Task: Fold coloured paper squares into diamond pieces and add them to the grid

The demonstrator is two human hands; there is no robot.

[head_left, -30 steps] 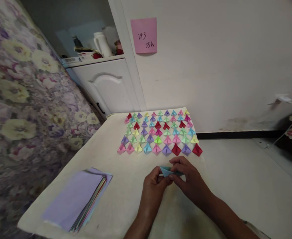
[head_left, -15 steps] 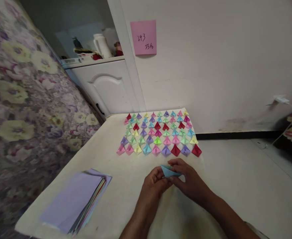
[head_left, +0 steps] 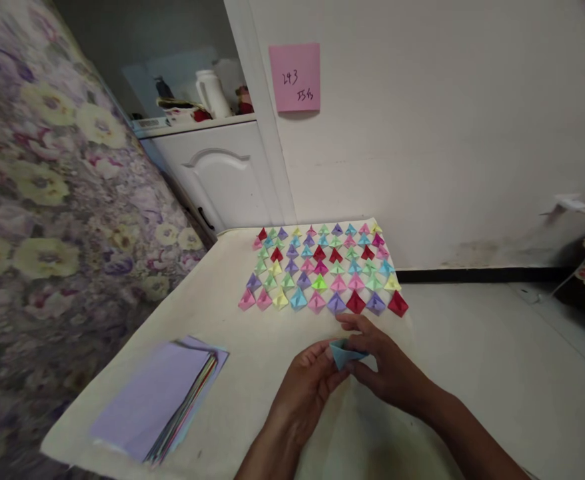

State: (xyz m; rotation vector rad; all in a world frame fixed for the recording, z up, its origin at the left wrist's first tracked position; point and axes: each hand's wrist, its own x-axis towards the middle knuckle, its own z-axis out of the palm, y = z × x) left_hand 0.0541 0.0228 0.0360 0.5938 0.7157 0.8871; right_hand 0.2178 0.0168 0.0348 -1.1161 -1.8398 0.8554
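Note:
A small light-blue folded paper boat point(head_left: 346, 357) is held between both hands above the near part of the table. My left hand point(head_left: 307, 380) pinches its left corner between thumb and fingers. From the right, my right hand point(head_left: 380, 353) grips the other end, its thumb below and some fingers over the top edge. The fingertips partly hide the paper. Just beyond the hands, several rows of small folded paper boats point(head_left: 319, 283) in red, pink, purple, blue, green and yellow stand on the table.
A stack of coloured paper sheets point(head_left: 157, 400), purple on top, lies at the table's left point(head_left: 207, 280). A floral curtain point(head_left: 72, 220) hangs at far left. Behind are a white cabinet point(head_left: 227, 173) and a wall with a pink note point(head_left: 296, 79). A charger point(head_left: 570, 202) is plugged in at right.
Both hands have turned the blue paper slightly, so its folded face tilts differently. My left fingers have shifted along its left corner. The whole view has moved a little.

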